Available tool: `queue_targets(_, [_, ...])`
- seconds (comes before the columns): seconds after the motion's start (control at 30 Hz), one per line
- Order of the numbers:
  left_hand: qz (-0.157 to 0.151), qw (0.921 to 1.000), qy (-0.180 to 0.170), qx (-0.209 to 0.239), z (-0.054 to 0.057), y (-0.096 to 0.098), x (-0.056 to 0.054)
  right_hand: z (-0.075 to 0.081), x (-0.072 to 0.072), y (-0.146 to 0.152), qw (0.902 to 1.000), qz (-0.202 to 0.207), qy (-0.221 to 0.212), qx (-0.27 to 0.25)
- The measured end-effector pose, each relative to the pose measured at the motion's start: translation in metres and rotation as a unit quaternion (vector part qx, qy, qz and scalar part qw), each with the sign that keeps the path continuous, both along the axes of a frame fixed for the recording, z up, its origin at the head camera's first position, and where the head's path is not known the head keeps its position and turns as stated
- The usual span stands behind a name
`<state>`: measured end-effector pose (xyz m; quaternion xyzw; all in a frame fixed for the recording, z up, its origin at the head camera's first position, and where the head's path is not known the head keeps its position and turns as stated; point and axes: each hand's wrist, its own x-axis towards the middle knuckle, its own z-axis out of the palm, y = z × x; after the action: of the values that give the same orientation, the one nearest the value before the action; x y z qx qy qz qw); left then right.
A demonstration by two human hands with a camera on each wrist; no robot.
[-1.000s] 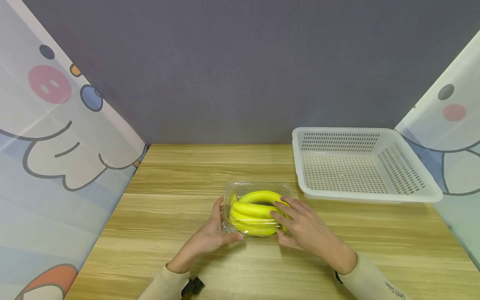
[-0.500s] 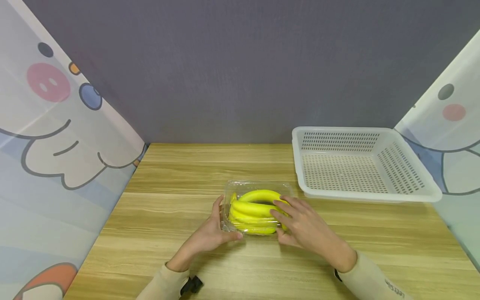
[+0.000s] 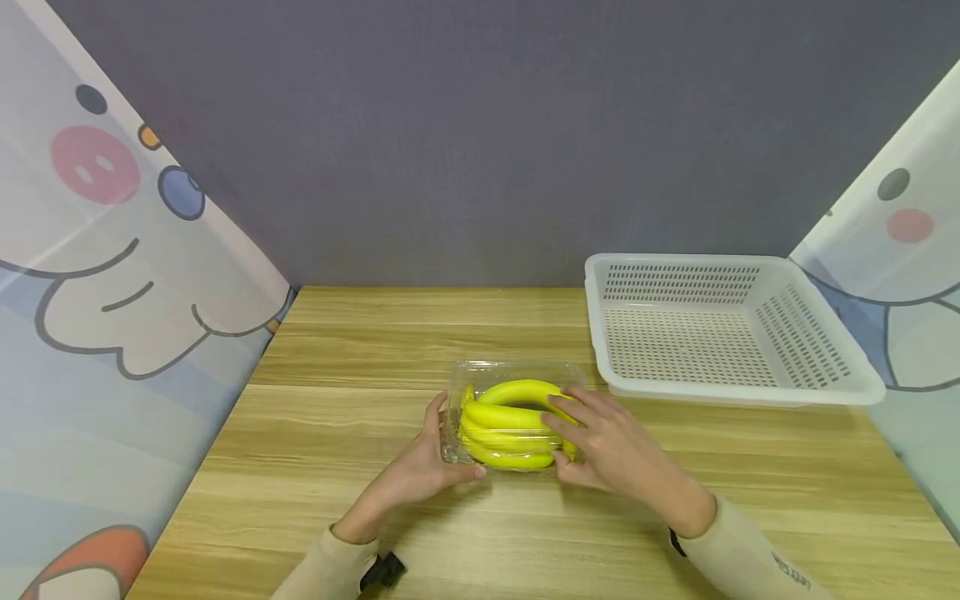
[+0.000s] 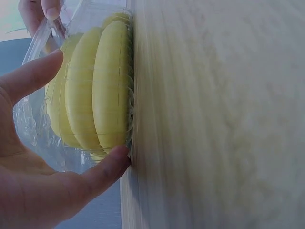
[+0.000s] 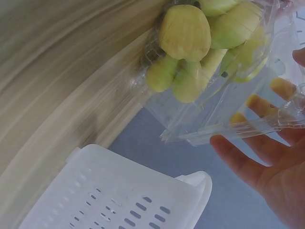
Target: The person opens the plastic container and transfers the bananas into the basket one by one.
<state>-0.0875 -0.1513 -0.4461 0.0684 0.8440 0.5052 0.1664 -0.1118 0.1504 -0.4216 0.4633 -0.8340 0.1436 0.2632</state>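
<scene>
On the desk (image 3: 300, 450), our left grip (image 3: 423, 468) pinches the box (image 3: 471, 375) holding the bananas (image 3: 506, 417); our right grip (image 3: 611, 446) rests, spread, at its right end.

Clear, thin plastic is seen in the container (image 3: 517, 367), its glossy ridges streaked with highlights. The bananas (image 3: 506, 416) are covered by smooth skin with a soft sheen. The basket (image 3: 738, 390) is moulded in smooth white plastic, pierced with slots. The tabletop (image 3: 360, 350) is faced in low-gloss wood grain. The back wall (image 3: 465, 150) is finished in matt grey, the sleeves (image 3: 742, 546) in matt cloth.
</scene>
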Motion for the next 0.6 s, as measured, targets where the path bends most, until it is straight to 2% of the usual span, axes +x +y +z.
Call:
queue_targets(0.37, [-0.004, 0.9999, -0.013, 0.011, 0.0000, -0.0032, -0.0007, 0.0005, -0.0013, 0.0016, 1.0000, 0.001, -0.005, -0.008])
queue_targets(0.6, [0.005, 0.9996, -0.028, -0.002, 0.0014, -0.0054, -0.0021, 0.0045, -0.0047, 0.0006, 0.9995, 0.018, -0.006, -0.025])
